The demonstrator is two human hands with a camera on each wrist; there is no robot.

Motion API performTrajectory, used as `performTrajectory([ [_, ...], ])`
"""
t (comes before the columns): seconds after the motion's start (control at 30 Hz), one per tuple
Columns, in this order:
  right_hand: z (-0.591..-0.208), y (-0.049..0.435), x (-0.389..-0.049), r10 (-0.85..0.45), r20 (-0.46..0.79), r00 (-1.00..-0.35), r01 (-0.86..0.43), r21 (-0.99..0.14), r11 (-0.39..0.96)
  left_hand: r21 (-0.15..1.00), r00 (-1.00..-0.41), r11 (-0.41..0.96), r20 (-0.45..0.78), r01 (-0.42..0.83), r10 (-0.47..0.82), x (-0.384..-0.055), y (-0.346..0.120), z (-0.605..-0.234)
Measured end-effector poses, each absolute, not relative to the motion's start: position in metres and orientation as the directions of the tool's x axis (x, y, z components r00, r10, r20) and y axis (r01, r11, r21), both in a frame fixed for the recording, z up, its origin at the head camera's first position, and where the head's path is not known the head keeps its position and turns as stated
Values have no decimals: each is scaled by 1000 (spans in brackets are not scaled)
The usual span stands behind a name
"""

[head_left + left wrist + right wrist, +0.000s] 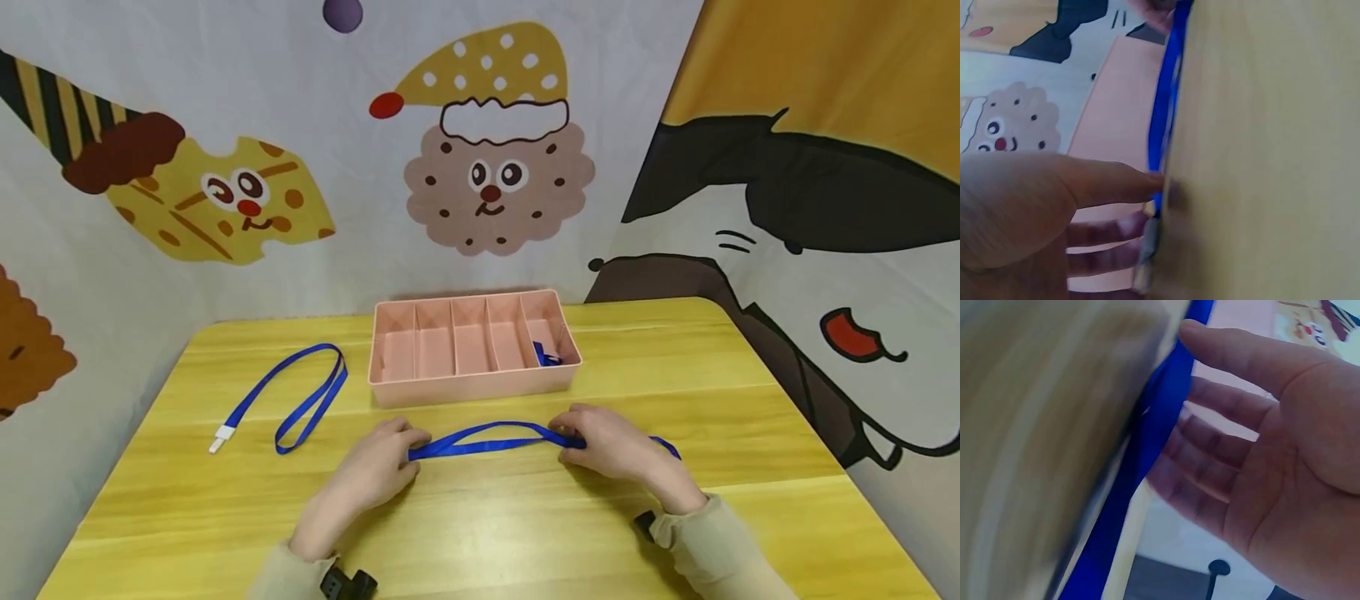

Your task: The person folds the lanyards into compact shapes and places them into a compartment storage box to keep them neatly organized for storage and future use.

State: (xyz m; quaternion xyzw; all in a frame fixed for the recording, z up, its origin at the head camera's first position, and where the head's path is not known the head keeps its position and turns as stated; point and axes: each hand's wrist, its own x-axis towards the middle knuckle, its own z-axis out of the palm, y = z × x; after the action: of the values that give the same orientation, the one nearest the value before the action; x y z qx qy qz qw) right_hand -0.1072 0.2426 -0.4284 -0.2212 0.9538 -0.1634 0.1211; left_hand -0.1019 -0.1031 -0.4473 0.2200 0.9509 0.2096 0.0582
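Observation:
A blue lanyard (pixel 480 447) lies stretched sideways on the table in front of the pink box, its two strands slightly apart in the middle. My left hand (pixel 378 462) pinches its left end between thumb and fingers; in the left wrist view a pale clip (pixel 1149 240) shows beside those fingers. Farther right, my right hand (pixel 611 442) holds the strap, thumb on one side and fingers behind, as the right wrist view shows of the blue strap (pixel 1160 419). The lanyard's right end sticks out beyond that hand.
Behind the hands stands a pink box (pixel 472 389) with several compartments; the rightmost holds a small blue strap piece (pixel 550 359). A second blue lanyard (pixel 240 411) with a white clip (pixel 222 435) lies on the left of the wooden table (pixel 480 533). A printed curtain hangs behind.

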Motion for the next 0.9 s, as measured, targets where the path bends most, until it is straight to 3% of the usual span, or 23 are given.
performTrajectory([
  [0.43, -436, 224, -111, -403, -138, -905, -327, -384, 864, 493, -902, 771, 73, 404, 426, -112, -102, -461],
  [0.9, -430, 231, -115, -398, -67, -915, -325, -461, 826, 643, -890, 716, -116, 271, 441, -123, -119, -447],
])
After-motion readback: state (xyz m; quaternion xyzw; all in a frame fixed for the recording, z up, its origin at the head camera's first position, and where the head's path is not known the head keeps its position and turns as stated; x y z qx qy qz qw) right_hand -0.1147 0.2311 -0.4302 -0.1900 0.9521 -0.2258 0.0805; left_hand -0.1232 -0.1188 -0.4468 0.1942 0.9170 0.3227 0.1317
